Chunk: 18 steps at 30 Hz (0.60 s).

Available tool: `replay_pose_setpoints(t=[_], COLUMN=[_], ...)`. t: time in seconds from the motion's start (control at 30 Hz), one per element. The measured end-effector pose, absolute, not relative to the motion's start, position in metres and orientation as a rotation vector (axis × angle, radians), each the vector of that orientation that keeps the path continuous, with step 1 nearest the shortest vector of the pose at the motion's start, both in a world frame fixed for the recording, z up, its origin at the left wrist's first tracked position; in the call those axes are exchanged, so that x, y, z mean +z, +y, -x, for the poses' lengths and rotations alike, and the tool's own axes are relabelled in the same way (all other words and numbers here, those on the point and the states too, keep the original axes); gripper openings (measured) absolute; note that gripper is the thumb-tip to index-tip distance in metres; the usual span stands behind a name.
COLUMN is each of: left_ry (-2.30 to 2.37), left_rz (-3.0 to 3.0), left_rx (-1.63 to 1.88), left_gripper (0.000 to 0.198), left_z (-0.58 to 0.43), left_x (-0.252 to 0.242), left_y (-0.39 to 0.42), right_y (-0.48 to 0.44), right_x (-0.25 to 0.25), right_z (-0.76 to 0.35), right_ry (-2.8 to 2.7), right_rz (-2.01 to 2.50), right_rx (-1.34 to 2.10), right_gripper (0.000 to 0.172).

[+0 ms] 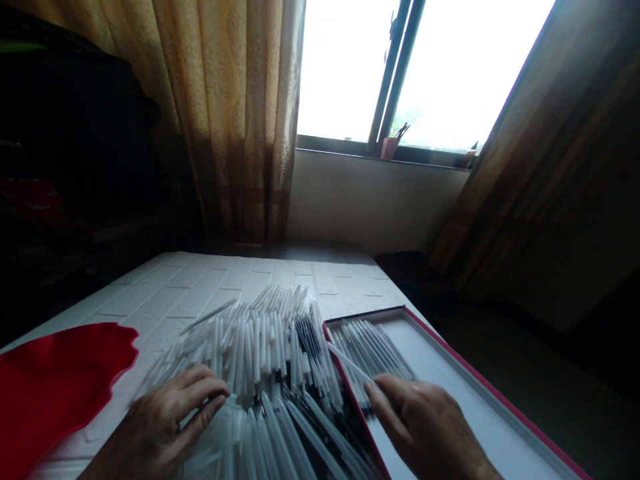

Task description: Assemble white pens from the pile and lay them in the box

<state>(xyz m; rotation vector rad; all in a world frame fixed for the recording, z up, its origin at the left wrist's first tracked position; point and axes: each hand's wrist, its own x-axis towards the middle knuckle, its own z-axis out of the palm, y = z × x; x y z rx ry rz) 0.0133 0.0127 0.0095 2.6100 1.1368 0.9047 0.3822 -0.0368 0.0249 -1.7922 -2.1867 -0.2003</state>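
A big heap of thin white and black sticks (270,360) lies on the white brick-patterned table (210,280). My left hand (165,420) rests on the heap's left side, fingers stretched out flat over the sticks. To the right stands a shallow white box with a red rim (480,383), and a row of sticks (373,350) lies in its far left part. My right hand (425,427) reaches into this box, fingers held together and pressed down on the near ends of those sticks.
A red cloth or sheet (55,387) lies at the table's left near corner. Beyond the table hang tan curtains (225,113) beside a bright window (410,67) with small pots on its sill. Dark furniture fills the left side.
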Motion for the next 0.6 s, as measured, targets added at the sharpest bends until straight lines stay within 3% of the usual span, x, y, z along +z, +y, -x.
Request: replay_pose_setpoints(t=[0.23, 0.4, 0.6], left_ry=[1.168, 1.138, 1.193], left_rz=[-2.585, -2.637, -2.6], left_rx=[0.97, 0.961, 0.957], left_gripper=[0.02, 0.019, 0.028], left_z=[-0.012, -0.005, -0.005], left_x=[-0.003, -0.006, -0.008], left_y=[0.015, 0.02, 0.017], right_y=[-0.037, -0.037, -0.033], right_x=[0.017, 0.012, 0.024], right_z=[-0.351, -0.346, -0.371], right_ry=[-2.176, -2.183, -2.142], right_rz=[1.825, 1.748, 1.772], right_rx=[-0.263, -0.117, -0.026], right_gripper=[0.039, 0.016, 0.038])
